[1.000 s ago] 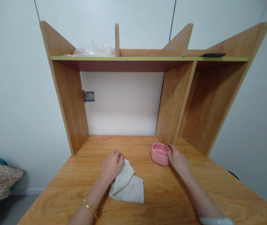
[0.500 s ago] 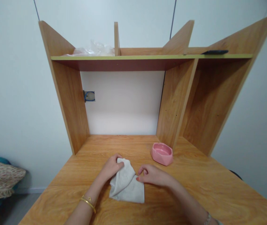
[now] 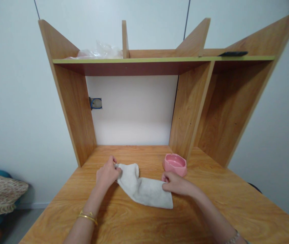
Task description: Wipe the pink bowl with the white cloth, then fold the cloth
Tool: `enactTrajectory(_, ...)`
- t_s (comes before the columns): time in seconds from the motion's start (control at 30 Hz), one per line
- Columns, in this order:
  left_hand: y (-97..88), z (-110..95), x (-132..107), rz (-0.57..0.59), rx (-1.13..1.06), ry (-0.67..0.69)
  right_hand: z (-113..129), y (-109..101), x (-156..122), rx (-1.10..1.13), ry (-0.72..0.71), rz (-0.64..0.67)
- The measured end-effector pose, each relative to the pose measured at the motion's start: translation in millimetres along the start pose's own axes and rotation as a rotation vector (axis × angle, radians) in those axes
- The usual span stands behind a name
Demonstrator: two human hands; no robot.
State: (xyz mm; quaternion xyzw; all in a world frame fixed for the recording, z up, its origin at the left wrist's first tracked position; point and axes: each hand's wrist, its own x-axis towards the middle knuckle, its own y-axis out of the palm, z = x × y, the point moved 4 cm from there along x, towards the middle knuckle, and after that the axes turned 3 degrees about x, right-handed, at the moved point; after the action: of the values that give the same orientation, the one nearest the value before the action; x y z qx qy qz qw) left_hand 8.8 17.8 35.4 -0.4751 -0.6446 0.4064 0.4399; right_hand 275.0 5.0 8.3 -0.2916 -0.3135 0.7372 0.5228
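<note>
A grey cloth (image 3: 140, 191) lies bunched on the wooden tabletop (image 3: 134, 227), drawn out between two hands, with a fold rising near its middle. Taking the cloth as the middle of the dial, the left hand (image 3: 108, 173) is at 10 o'clock, its fingers (image 3: 118, 171) pinched narrow on the cloth's far corner. The right hand (image 3: 175, 183) is at 3 o'clock, its fingers closed over the opposite end, whose corner hangs out at 4 o'clock. Whether any of the cloth is lifted, I cannot tell.

A pink bowl (image 3: 171, 166) with angled sides stands upright at 2 o'clock, just beyond the right hand; whether they touch is unclear. The left wrist wears a gold bracelet (image 3: 88, 217).

Above, at 12 o'clock, runs the shelf (image 3: 152, 61). A clear plastic bag (image 3: 104, 51) lies on it at 11 o'clock and a flat black object (image 3: 234, 54) at 1 o'clock. A wall box (image 3: 96, 103) with blue wire sits at 11 o'clock, below the bag. Well apart, at 9 o'clock, is a patterned fringed fabric (image 3: 1, 193).
</note>
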Motion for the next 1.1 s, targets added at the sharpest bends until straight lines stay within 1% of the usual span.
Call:
enactTrajectory(0.1,-6.0,4,-2,0.016,0.077,-0.039,-5,-9,-1,-0.028,0.031,-0.086)
enactTrajectory(0.17,-6.6,7,-3,0.04,0.112,-0.051,-7,-13,-1,-0.058,0.027,-0.129)
enactTrajectory(0.27,-4.2,11,-3,0.068,0.155,-0.049,-4,-15,-2,-0.111,-0.061,-0.186)
enactTrajectory(0.33,-2.6,13,-2,0.061,0.177,-0.04,3,-12,-3,-0.14,-0.134,-0.174)
enactTrajectory(0.4,-1.2,13,-1,0.062,0.157,0.003,11,-4,-7,-0.163,-0.176,-0.092)
enactTrajectory(0.43,-0.1,12,-1,0.086,0.119,0.051,15,1,-9,-0.18,-0.187,-0.042)
enactTrajectory(0.5,3.4,9,-3,0.203,-0.001,0.195,22,9,-14,-0.241,-0.194,0.036)
enactTrajectory(0.57,7.1,6,-10,0.37,-0.108,0.338,29,15,-19,-0.333,-0.191,0.053)
enactTrajectory(0.6,8.6,5,-13,0.443,-0.128,0.378,31,16,-20,-0.38,-0.185,0.044)
enactTrajectory(0.63,9.8,6,-16,0.496,-0.121,0.387,33,16,-21,-0.42,-0.178,0.03)
enactTrajectory(0.7,11.5,10,-19,0.534,-0.058,0.346,35,14,-22,-0.463,-0.165,0.009)
enactTrajectory(0.83,12.9,13,-18,0.491,0.039,0.259,32,5,-18,-0.414,-0.176,-0.049)
enactTrajectory(0.97,10.1,17,-11,0.369,0.147,0.178,25,-9,-12,-0.351,-0.156,-0.174)
enactTrajectory(1.03,7.2,19,-7,0.325,0.158,0.156,23,-15,-9,-0.3,-0.15,-0.234)
enactTrajectory(1.1,2.3,19,-3,0.283,0.127,0.144,21,-21,-7,-0.201,-0.162,-0.302)
